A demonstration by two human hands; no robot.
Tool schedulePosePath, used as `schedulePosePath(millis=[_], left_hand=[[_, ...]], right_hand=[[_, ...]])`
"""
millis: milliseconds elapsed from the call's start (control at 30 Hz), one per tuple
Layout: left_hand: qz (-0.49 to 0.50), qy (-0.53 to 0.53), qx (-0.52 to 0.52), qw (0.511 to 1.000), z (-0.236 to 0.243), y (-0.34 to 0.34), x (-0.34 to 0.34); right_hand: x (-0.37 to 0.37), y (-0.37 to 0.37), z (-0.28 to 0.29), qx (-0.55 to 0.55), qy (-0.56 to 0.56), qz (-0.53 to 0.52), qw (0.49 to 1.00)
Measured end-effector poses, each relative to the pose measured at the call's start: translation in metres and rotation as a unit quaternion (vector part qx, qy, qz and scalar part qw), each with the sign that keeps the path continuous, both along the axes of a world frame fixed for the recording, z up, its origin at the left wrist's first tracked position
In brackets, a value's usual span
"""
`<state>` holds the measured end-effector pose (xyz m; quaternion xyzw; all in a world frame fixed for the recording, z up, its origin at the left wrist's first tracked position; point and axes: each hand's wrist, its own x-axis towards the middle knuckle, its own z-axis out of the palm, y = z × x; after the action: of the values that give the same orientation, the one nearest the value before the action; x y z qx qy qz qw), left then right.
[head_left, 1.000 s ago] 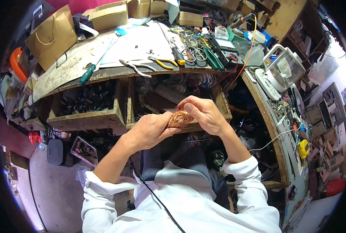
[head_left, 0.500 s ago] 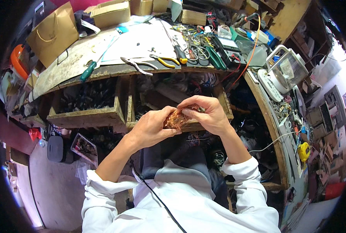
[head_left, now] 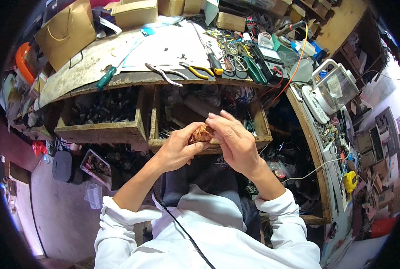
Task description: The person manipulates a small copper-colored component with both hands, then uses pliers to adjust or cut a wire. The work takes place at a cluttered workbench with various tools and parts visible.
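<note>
Between my hands, above the front edge of the open middle drawer (head_left: 182, 145), is a crumpled bundle of copper-coloured wire (head_left: 201, 133). My left hand (head_left: 180, 145) is closed round its left side, thumb along the near side. Fingers of my right hand (head_left: 236, 142) curve over the bundle's right side and press against it. That hand hides part of the wire.
On the bench lie a green-handled screwdriver (head_left: 106, 78), grey pliers (head_left: 165, 74) and yellow-handled pliers (head_left: 197, 70). A second open drawer (head_left: 102, 134) full of small dark parts is at left. A clear jug-like appliance (head_left: 336, 87) stands at right.
My right hand has turned from pinching the bundle's right end to laying its fingers over it. The bundle looks more compact and less of it shows. The view has shifted slightly.
</note>
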<state>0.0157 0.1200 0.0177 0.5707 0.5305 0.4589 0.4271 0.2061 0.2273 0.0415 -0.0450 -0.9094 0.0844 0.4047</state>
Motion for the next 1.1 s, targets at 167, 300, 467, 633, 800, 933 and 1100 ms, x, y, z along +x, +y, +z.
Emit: schedulePosePath(millis=[167,300,467,633,800,933,1100], left_hand=[[0.107,0.131,0.228,0.959,-0.015,0.002,0.003],[0.149,0.186,0.199,0.95,-0.006,-0.009,0.012],[0.173,0.222,0.16,0.946,-0.011,-0.01,0.011],[0.101,-0.026,0.127,0.986,-0.019,-0.009,0.003],[-0.017,-0.19,0.119,0.974,-0.02,-0.011,0.005],[-0.044,-0.164,0.073,0.983,-0.021,-0.01,-0.002],[-0.087,-0.3,-0.053,0.948,-0.015,-0.005,-0.007]], right_hand=[[-0.004,-0.027,0.0,0.094,0.044,-0.125,0.987],[-0.006,-0.03,-0.021,-0.023,0.109,-0.087,0.99],[-0.016,-0.05,-0.013,-0.054,0.132,-0.027,0.989],[-0.006,-0.035,-0.029,-0.204,0.11,-0.047,0.972],[-0.005,-0.022,-0.048,-0.657,0.178,0.124,0.722],[-0.004,-0.021,-0.049,-0.639,0.188,0.105,0.738],[-0.011,-0.019,-0.043,-0.59,0.159,0.092,0.786]])
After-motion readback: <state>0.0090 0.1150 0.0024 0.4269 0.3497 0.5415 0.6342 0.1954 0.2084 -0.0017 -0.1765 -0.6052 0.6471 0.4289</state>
